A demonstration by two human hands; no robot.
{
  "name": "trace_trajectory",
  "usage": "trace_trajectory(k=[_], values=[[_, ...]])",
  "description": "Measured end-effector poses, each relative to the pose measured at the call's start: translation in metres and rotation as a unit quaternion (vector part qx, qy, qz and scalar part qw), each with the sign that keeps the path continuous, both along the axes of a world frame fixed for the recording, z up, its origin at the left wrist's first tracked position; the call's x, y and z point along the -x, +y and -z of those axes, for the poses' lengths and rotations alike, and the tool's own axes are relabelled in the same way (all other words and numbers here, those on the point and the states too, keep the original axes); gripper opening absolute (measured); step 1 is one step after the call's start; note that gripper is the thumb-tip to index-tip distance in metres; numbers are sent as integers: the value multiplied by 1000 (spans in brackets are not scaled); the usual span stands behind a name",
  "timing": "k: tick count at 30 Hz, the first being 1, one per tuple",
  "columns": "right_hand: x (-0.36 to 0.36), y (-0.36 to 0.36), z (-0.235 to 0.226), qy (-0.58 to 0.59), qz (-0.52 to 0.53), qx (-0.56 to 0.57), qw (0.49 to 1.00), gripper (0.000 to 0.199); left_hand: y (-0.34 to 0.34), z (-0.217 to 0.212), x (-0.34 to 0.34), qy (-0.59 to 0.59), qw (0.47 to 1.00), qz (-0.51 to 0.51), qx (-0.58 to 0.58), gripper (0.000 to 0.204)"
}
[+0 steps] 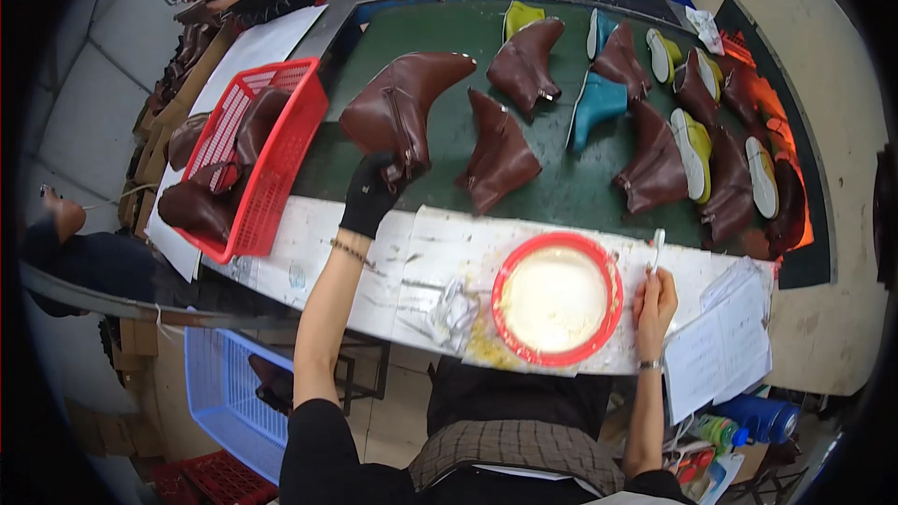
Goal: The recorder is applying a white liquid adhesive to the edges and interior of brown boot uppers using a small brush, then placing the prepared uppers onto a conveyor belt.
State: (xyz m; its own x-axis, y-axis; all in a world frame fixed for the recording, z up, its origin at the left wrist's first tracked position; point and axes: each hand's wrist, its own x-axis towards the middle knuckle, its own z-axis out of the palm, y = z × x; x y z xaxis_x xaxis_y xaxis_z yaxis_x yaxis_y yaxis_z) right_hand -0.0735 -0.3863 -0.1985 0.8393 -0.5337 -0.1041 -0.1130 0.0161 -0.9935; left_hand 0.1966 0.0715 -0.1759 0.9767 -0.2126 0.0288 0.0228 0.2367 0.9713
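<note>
Maroon boot [395,103] sits just beyond the left hand [371,194], pinched by its edge; right hand [656,299] pinches a slim white tool [659,242]!

An orange glow [771,101] lights the right end of the desk [421,28] — elsewhere light is fairly even; brown boots [383,108] show soft highlights, and fisheye edges bend into black.
</note>
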Motion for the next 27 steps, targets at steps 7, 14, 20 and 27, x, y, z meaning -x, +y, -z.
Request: trace_trajectory(k=[7, 14, 20, 27], values=[[1, 4, -6, 1, 31, -9, 999, 18, -57, 53, -193, -265, 870, -140, -391, 45], [-4, 5, -6, 2, 33, -33, 999, 16, -77, 42, -230, -6, 929, -176, -326, 89], [-6, 4, -5, -5, 34, -24, 999, 16, -105, 10, -56, -69, 922, 132, -357, 117], [-5, 2, 3, -16, 28, -16, 999, 18, -140, 20, -25, -312, 798, 94, -506, 129]])
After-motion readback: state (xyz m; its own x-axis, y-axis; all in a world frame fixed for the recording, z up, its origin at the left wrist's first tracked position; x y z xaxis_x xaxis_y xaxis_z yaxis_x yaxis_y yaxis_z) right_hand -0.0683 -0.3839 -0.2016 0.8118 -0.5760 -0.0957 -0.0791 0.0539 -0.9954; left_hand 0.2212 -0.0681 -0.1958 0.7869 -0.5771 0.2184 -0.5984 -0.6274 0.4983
